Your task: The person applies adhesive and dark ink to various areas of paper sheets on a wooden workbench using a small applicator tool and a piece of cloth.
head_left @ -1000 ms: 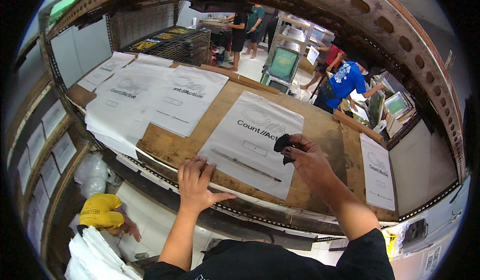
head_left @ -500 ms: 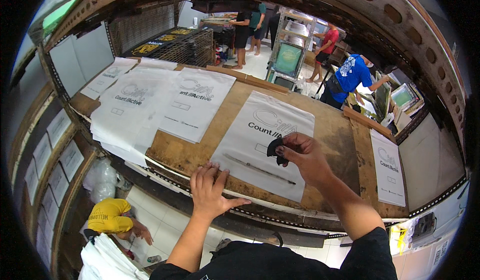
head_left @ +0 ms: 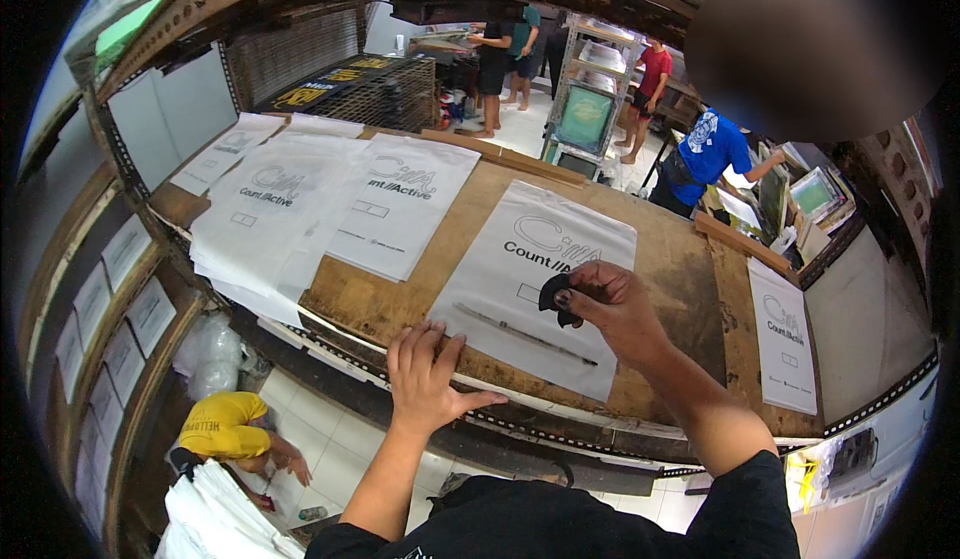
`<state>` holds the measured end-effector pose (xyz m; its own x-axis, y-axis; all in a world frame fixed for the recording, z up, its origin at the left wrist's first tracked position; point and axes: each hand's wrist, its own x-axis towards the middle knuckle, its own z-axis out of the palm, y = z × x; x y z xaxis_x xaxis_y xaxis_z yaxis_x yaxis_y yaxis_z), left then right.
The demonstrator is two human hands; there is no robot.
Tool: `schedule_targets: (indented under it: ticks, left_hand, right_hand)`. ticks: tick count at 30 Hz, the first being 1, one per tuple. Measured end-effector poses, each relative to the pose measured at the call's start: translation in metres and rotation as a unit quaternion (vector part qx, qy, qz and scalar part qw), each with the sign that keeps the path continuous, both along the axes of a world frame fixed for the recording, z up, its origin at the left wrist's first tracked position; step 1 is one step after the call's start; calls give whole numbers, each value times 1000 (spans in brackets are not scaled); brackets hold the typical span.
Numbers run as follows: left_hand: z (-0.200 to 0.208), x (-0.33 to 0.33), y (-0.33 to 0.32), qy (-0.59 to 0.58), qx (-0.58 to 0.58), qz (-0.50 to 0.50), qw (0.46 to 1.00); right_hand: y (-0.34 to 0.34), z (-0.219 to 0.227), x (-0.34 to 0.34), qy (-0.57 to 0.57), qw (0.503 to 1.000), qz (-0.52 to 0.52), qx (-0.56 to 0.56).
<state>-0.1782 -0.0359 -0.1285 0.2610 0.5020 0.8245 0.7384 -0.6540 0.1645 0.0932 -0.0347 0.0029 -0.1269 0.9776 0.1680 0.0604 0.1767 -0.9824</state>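
A white plastic bag or sheet with black print (head_left: 480, 299) lies flat on the brown worktable (head_left: 370, 304). My right hand (head_left: 612, 304) pinches a small crumpled black cloth (head_left: 553, 295) just over the bag's printed middle; whether the cloth touches the bag I cannot tell. My left hand (head_left: 425, 374) is spread, fingers over the table's front edge by the bag's near left corner, thumb pointing right. A long thin stick-like thing (head_left: 525, 333), pale at one end and dark at the other, lies slantwise across the bag's lower part.
More printed white sheets lie at the left (head_left: 265, 224), beside them (head_left: 400, 219), and at the right end (head_left: 778, 349). Wooden strips (head_left: 500, 156) line the far edge. A person in yellow (head_left: 225, 424) crouches below left; one in blue (head_left: 712, 154) works beyond the table.
The view has shifted slightly. Both hands keep nearly the same places on the table, with the right still pinching the black cloth.
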Motion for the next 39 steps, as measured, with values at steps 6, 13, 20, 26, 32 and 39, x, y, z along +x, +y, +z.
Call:
schedule_targets:
  ticks: [6, 13, 20, 26, 32, 39]
  left_hand:
    - [1, 0, -1, 1, 4, 6, 1000]
    - [-4, 1, -1, 6, -6, 7, 1000]
    - [2, 3, -2, 8, -8, 14, 1000]
    - [-4, 2, 0, 4, -9, 10, 1000]
    - [-2, 3, -1, -4, -12, 5, 1000]
    - [-4, 2, -1, -4, -18, 5, 1000]
  right_hand:
    - [-6, 7, 0, -18, 999, 10, -29]
    - [-11, 0, 10, -35, 998, 7, -49]
    - [-14, -2, 15, -14, 998, 8, -60]
    - [-17, 3, 14, 2, 998, 21, -63]
    - [-14, -5, 20, -7, 999, 27, -40]
    - [-12, -6, 19, -12, 998, 35, -41]
